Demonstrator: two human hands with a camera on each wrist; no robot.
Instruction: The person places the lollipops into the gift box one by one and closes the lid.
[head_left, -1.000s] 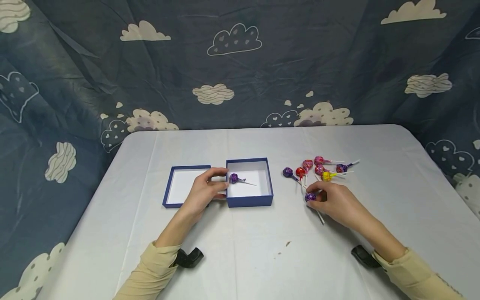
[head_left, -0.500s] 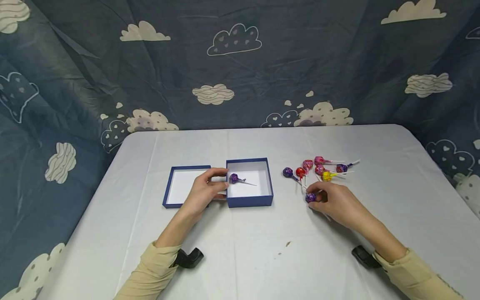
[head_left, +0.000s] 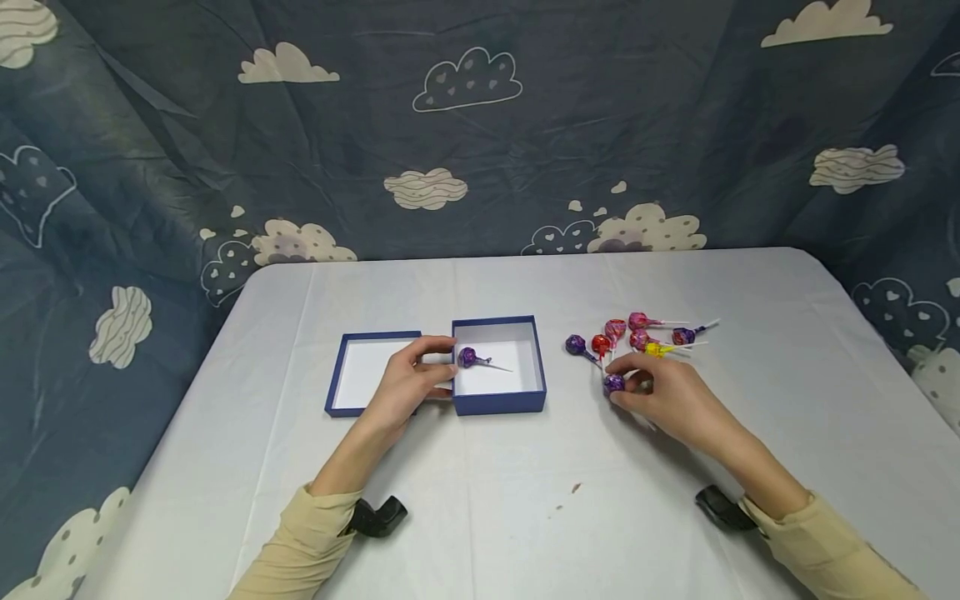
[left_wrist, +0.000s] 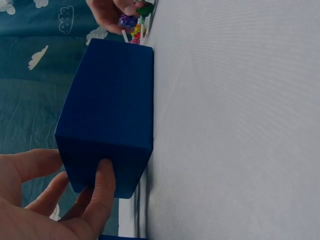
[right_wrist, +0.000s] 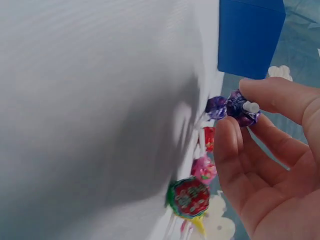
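A blue box (head_left: 500,402) with a white inside stands at the table's middle, holding one purple lollipop (head_left: 468,357). Against its left wall rest the fingers of my left hand (head_left: 401,385); the left wrist view shows one finger flat on the blue face (left_wrist: 104,125). My right hand (head_left: 675,402) pinches another purple lollipop (head_left: 613,383) between thumb and fingers. In the right wrist view its white stick end (right_wrist: 251,107) points at the camera. Just behind that hand lie several wrapped lollipops, including a red one (head_left: 601,345) and a yellow one (head_left: 656,350).
The blue-rimmed lid (head_left: 347,375) lies left of the box, partly behind my left hand. A green-and-red lollipop (right_wrist: 189,197) shows in the right wrist view. White cloth (head_left: 517,508) covers the table; a dark cloud-print curtain (head_left: 480,142) hangs behind.
My right hand has moved slightly left and away from me with the purple lollipop, whose stick has swung rightward behind the fingers. My left hand and the box stay put.
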